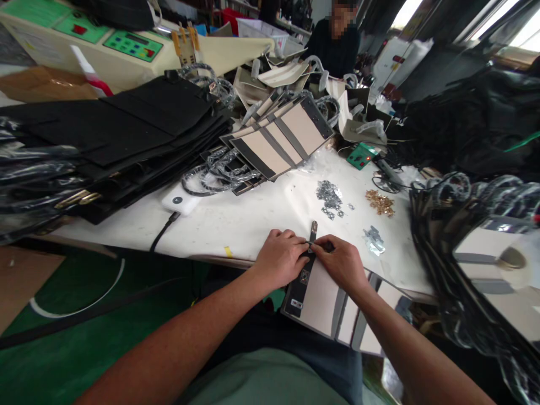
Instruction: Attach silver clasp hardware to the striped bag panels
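Across my lap and the table edge lies a beige bag panel (323, 298) with a black edge strip and dark grey bands. Small metal fittings sit along the strip, including a square washer (304, 276) and a gold-coloured piece (314, 226) at its far end. My left hand (280, 257) is closed on the strip from the left, fingers bent over it. From the right, my right hand (342, 261) pinches at the same spot, thumb and forefinger together. Between the fingertips, a small dark piece is mostly hidden.
Beyond my hands lie silver washers (329, 196), gold-coloured fasteners (381, 202) and flat metal pieces (374, 241). Stacked black bag parts (126, 124) stand left, more panels (291, 135) behind. A white box (180, 201) with a cable and a green device (361, 156) rest on the table. Another person (335, 42) is at the back.
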`<act>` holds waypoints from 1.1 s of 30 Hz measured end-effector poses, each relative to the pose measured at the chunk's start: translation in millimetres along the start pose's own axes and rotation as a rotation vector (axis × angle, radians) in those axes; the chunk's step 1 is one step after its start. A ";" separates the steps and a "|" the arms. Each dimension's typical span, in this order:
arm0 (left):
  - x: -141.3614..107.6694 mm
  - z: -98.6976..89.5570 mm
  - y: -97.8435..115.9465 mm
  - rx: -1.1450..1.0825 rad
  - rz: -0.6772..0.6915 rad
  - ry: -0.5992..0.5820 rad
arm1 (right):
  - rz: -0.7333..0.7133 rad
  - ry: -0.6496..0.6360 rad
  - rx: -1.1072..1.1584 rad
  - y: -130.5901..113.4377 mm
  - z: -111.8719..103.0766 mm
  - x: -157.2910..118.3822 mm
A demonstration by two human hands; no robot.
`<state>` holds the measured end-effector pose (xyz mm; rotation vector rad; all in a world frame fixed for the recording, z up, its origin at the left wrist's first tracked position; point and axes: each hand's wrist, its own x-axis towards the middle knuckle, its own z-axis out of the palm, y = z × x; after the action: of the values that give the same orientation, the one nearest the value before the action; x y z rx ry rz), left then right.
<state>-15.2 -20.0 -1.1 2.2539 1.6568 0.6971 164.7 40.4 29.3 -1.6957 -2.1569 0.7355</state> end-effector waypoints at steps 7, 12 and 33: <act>1.6 0.9 0.5 -0.015 -0.015 0.018 | 0.032 -0.035 -0.086 2.0 2.3 -1.3; 5.8 3.0 2.7 -0.016 -0.050 0.035 | 0.024 -0.045 -0.130 6.1 5.9 -0.3; 18.9 17.1 -4.0 -0.071 0.014 0.051 | 0.057 0.095 0.371 13.2 -24.9 -17.0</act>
<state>-5.1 0.4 -13.3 2.2176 1.6141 0.8105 192.9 31.5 43.7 -1.5651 -1.7810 0.9795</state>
